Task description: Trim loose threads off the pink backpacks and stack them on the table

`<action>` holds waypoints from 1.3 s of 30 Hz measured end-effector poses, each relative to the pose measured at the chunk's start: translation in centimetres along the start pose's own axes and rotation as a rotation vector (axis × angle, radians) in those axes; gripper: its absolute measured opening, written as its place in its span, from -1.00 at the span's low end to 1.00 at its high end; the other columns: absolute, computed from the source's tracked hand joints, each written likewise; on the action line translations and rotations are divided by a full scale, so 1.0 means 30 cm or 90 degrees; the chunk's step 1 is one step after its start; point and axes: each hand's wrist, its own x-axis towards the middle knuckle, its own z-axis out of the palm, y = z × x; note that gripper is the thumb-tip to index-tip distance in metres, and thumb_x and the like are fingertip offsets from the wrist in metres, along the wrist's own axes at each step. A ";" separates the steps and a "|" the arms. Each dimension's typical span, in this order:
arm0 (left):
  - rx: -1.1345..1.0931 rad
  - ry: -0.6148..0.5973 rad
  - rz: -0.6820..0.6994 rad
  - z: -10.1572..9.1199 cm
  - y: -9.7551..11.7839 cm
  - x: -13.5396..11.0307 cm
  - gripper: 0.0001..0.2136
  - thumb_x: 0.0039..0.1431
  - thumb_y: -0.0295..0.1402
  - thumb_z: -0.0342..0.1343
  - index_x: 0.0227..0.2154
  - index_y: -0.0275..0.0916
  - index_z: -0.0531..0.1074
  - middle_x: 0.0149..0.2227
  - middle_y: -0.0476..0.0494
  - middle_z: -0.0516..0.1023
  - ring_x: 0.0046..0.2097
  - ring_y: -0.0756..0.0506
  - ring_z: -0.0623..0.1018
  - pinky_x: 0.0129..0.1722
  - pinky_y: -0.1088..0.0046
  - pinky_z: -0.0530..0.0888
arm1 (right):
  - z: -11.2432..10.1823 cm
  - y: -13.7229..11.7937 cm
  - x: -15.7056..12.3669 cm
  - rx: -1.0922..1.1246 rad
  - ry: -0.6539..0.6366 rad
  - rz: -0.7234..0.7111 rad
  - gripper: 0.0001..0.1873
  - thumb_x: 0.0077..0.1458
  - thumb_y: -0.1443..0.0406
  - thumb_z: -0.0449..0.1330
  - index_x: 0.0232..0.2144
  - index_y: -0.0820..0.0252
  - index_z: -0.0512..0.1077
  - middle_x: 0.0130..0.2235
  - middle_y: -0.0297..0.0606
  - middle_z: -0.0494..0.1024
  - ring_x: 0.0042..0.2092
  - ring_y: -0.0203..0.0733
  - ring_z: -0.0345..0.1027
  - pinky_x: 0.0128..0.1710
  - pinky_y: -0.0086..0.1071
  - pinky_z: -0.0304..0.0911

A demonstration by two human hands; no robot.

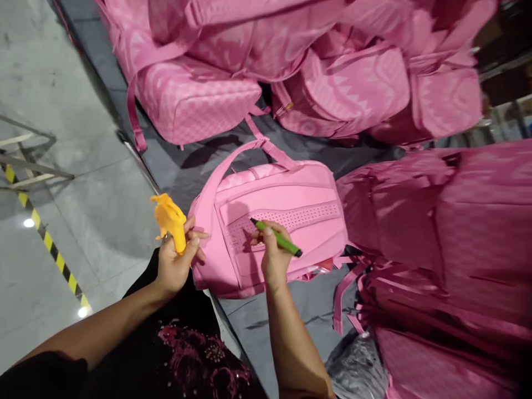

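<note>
A pink backpack (286, 194) lies in front of me with its padded back panel up and a carry strap arching over its far left side. My left hand (177, 266) is at the bag's left edge, its thumb and fingers closed on a yellow plastic object (170, 219); its exact kind is not clear. Some fingers of that hand reach toward the pink side of the bag. Over the perforated strip of the back panel, my right hand (275, 252) holds a green marker pen (278, 238) with its dark tip pointing left.
Several more pink backpacks (216, 105) lie along the far side of the grey-covered table (257, 321), and others (415, 221) are piled at the right. Crumpled clear plastic (357, 366) sits at the lower right. On the floor at left runs yellow-black tape (54, 249), near a metal frame (33, 160).
</note>
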 end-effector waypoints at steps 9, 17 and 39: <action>0.004 0.175 0.307 0.000 -0.102 0.001 -0.70 0.30 -0.36 0.19 0.07 -0.06 0.53 -0.06 -0.10 0.54 -0.46 0.12 0.52 -0.52 0.58 0.49 | 0.064 0.009 0.353 0.037 -0.298 -0.032 -0.49 0.08 -0.16 0.28 -0.37 0.18 0.53 -0.50 -0.36 0.53 -0.56 -0.35 0.36 -0.60 -0.48 0.28; -0.054 0.154 0.232 -0.003 -0.103 0.036 -0.75 0.26 -0.30 0.25 -0.01 -0.11 0.57 -0.14 -0.13 0.61 -0.54 0.14 0.49 -0.69 0.68 0.34 | 0.081 0.142 0.304 -0.035 -0.239 -0.115 -0.56 0.09 -0.08 0.32 -0.49 0.16 0.47 -0.57 -0.41 0.49 -0.60 -0.40 0.23 -0.62 -0.51 0.15; 0.030 0.146 0.207 -0.001 -0.088 0.056 -0.79 0.28 -0.18 0.23 -0.11 -0.14 0.56 -0.18 -0.09 0.61 -0.60 0.16 0.43 -0.62 0.58 0.47 | 0.108 0.161 0.297 -0.077 -0.278 -0.126 -0.66 0.17 0.03 0.30 -0.45 0.14 0.48 -0.47 -0.36 0.57 -0.46 -0.30 0.44 -0.47 -0.43 0.36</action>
